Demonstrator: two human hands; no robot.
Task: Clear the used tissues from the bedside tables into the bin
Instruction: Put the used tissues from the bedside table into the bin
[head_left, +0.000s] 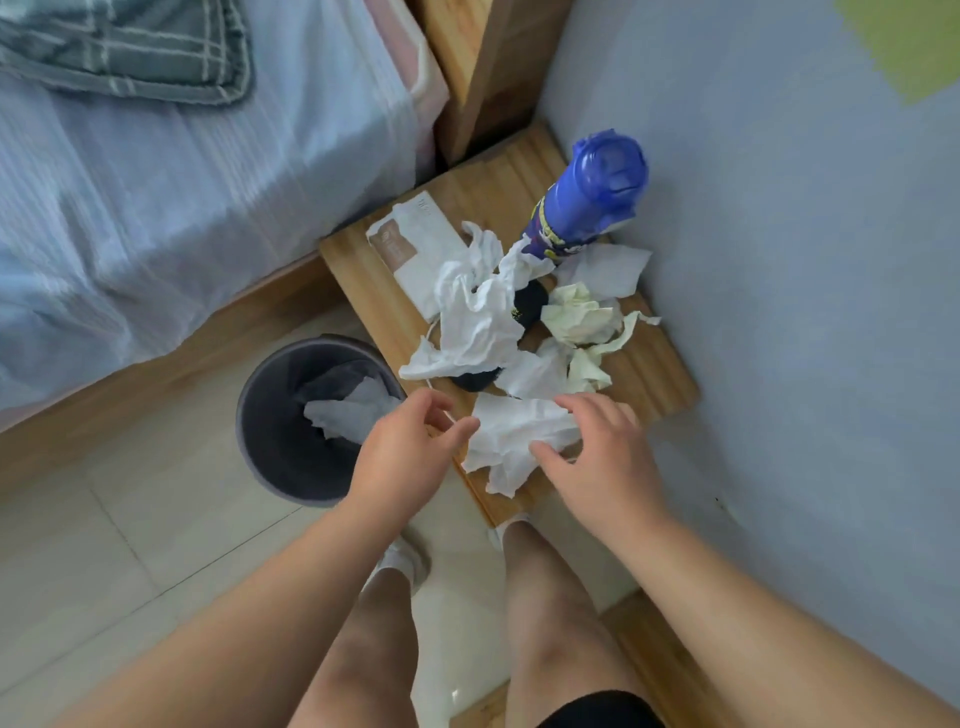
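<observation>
- Working at the table (660, 374), with a heap (478, 322) of tissues lying crumpled across its middle and a single tissue (514, 441) sitting at the near edge, closest to reach.
- Keeping the bin (280, 457) on the floor (130, 545) just beside the table's left corner, mouth up, probably for a short drop; already holding one white wad (353, 410).
- Leaving the bottle (587, 202) upright at the back and the pack (415, 244) lying flat near it, likely as things not meant for binning.
- Arching the right hand (602, 452) over the near tissue, fingers spread, thumb touching its lower fold; not closing into a firm pinch yet, judging by the gaps.
- Holding the left hand (410, 452) at the bin side of the tissue, fingers loosely curled and gripping nothing, forefinger tip just meeting the tissue's left edge.
- Reaching down and forward from above, palms facing down, flanking the tissue, seemingly for gathering it between both hands.
</observation>
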